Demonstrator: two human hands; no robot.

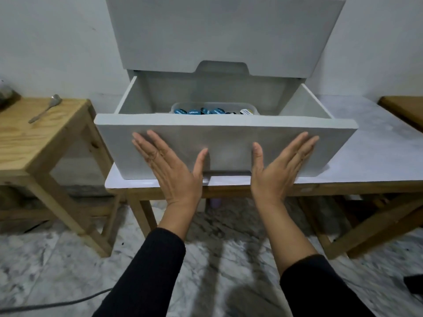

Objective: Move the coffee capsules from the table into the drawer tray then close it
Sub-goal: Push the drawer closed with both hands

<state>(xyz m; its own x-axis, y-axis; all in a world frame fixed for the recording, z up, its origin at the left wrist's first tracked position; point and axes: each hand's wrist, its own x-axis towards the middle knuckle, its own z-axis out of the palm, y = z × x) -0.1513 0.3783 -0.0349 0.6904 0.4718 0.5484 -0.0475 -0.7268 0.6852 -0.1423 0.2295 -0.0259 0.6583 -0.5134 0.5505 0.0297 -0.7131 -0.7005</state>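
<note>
Standing against the pale wall, a grey drawer cabinet point(219, 35) sits on a white-topped table point(357, 143) with wooden legs. Its lower drawer point(229, 143) is pulled well out, so that its front panel overhangs the table's near edge; its long axis runs left to right and its open top faces up. Bare white tabletop lies to the right of the drawer, and a gap of open floor separates its left end from a lower wooden side table point(41, 138). Another wooden surface shows at the far right edge.

Inside the drawer, toward the back and middle, sits a clear tray point(249, 108), long side also left to right. The coffee capsules point(201, 110) lie in it, blue lids mostly turned toward the viewer, with a pale-labelled one at the right end; the drawer front hides their lower parts.

Both hands lie flat on the drawer's front panel. The left hand point(171, 165) has straight fingers close together, angled up and left, thumb splayed toward the centre. The right hand point(279, 165) mirrors it, fingers together and slanted up and right, thumb apart. Black sleeves cover both forearms.

A metal spoon point(45, 109) lies on the side table, bowl away from the viewer.
</note>
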